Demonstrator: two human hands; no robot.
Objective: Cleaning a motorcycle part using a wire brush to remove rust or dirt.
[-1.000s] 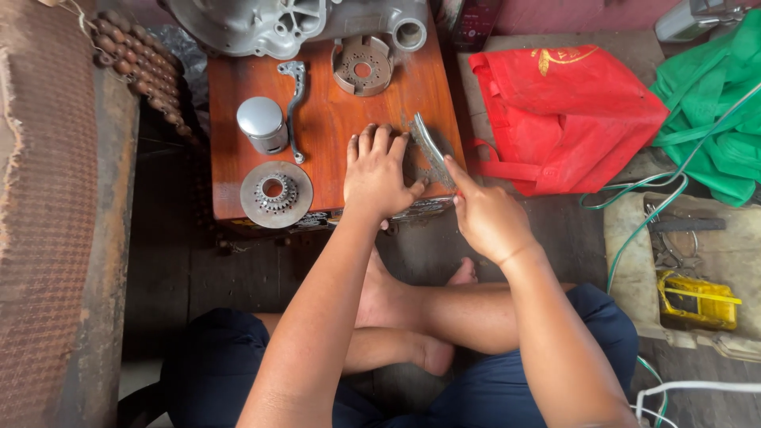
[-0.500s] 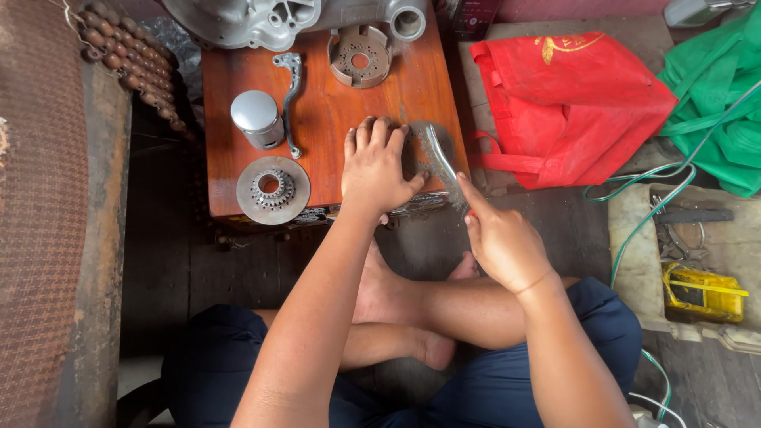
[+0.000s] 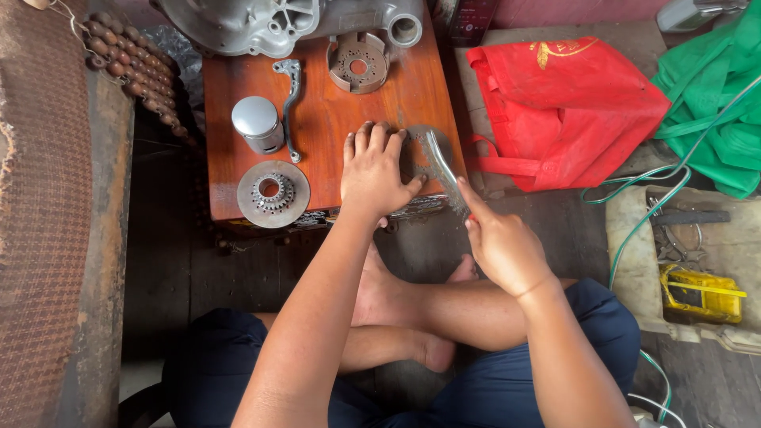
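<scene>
Left hand was pressed flat on the toothed disc near the bench's front right corner, right hand clamped on a metal brush. Looked smart to keep that disc pinned and use short strokes.

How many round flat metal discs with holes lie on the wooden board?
3: a rusty perforated disc at the far edge, a toothed hub disc at the near left corner, a grey disc partly under the left hand. Others may be hidden.

Both forearms bare to above the elbow; no sleeves, watch or rings seen. Left hand and right hand ungloved. Dark navy trousers worn. Feet bare, no footwear.
</scene>
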